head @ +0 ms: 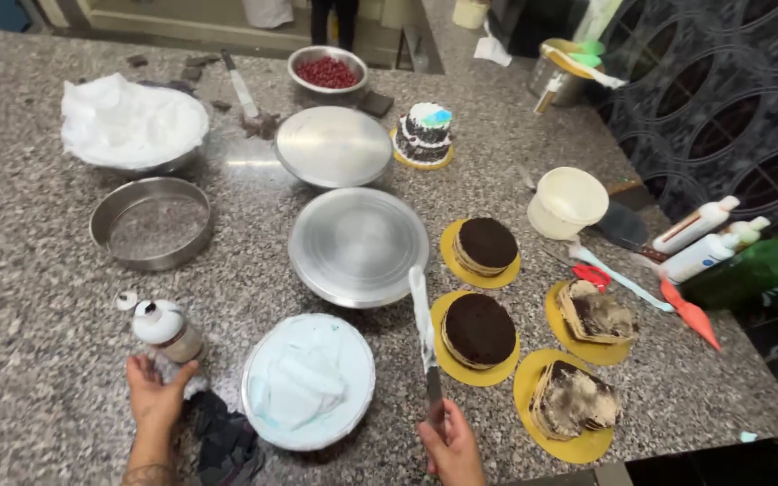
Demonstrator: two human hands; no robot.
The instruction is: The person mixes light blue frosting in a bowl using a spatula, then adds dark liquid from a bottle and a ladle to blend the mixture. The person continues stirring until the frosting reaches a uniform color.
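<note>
My right hand (450, 447) grips the handle of a long palette knife (423, 324), whose cream-smeared blade points away over the counter between the steel turntable (357, 245) and a round chocolate cake on a yellow board (479, 331). My left hand (157, 396) rests open on the granite counter, fingers touching the base of a small bottle (166, 328) with a white cap. Between both hands sits a bowl of pale blue cream (308, 380).
Three more small cakes on yellow boards (486, 247) (596, 317) (574, 400) lie right. A second turntable (333, 146), a sieve pan (150, 222), a bowl of white cream (132, 124), a cherry bowl (327, 70), a decorated cake (424, 133), a white tub (567, 202), squeeze bottles (697, 225) also stand here.
</note>
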